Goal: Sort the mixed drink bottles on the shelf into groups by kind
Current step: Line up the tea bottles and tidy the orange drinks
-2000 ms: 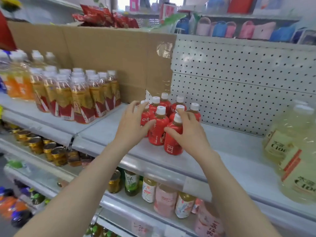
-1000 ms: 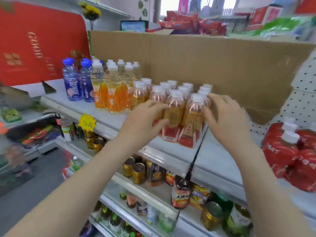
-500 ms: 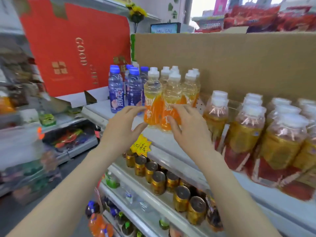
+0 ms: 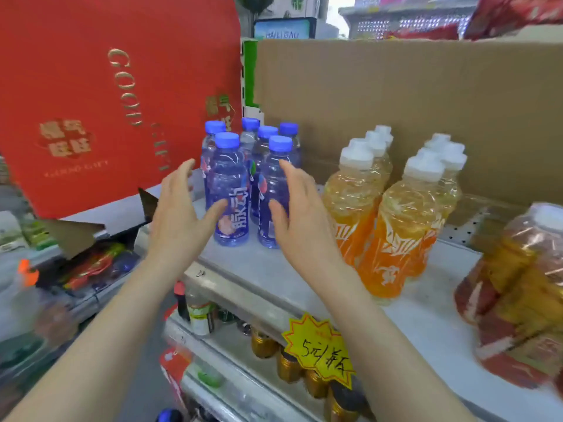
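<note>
Several blue-capped bottles (image 4: 232,190) stand grouped at the left end of the grey shelf (image 4: 274,278). My left hand (image 4: 179,214) hovers open at the group's left side, thumb near the front bottle. On the right side of the group my right hand (image 4: 297,208) is open with straight fingers, close to the front right blue bottle. Several orange-labelled bottles with white caps (image 4: 396,226) stand in a group to the right. At the far right edge sit amber bottles with red labels (image 4: 518,287), blurred.
A red gift box (image 4: 91,95) leans left of the shelf end. Brown cardboard (image 4: 396,102) backs the shelf. A yellow price tag (image 4: 320,345) hangs on the shelf's front edge, with gold cans (image 4: 286,367) on the lower shelf. Cluttered low shelves lie to the left.
My view and both hands have shifted left along the shelf, from the red bottles past the amber and orange groups to the blue-capped group. Both hands now flank the blue bottles.
</note>
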